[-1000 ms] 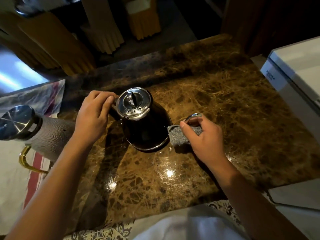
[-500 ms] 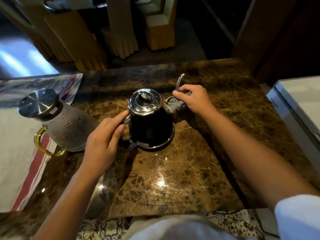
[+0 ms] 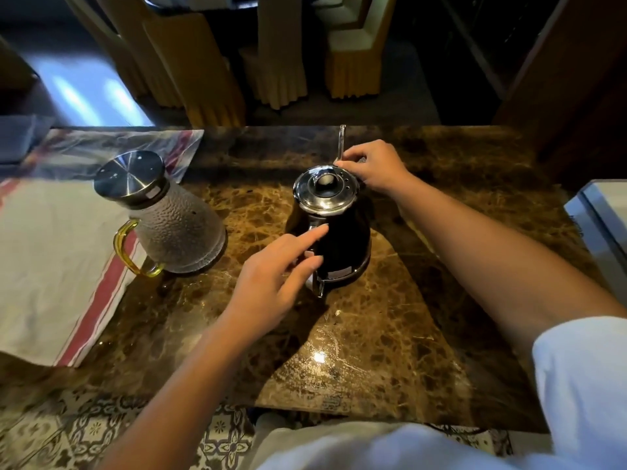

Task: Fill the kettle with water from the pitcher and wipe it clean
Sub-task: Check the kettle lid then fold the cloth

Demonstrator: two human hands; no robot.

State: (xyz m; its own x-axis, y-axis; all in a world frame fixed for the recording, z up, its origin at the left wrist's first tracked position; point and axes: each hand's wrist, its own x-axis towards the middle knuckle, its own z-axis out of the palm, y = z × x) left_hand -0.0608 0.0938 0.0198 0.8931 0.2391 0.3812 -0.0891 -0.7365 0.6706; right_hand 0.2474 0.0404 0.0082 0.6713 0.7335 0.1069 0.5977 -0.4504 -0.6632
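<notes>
Wiping: right hand (image 3: 375,166) pinched together at the spout (image 3: 341,141), cloth barely visible.
Kettle (image 3: 334,232): upright mid-counter, handle toward the person.
Left hand (image 3: 276,278): fingers apart, touching the handle, nearer.
Pitcher (image 3: 169,215): left, apart.

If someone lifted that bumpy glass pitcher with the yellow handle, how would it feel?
The textured glass pitcher would probably feel heavy for its size, being thick-looking glass. Its wide base suggests it resists tipping. The dimpled surface likely grips better than smooth glass, though it could break if knocked on the brown marble counter.
</notes>
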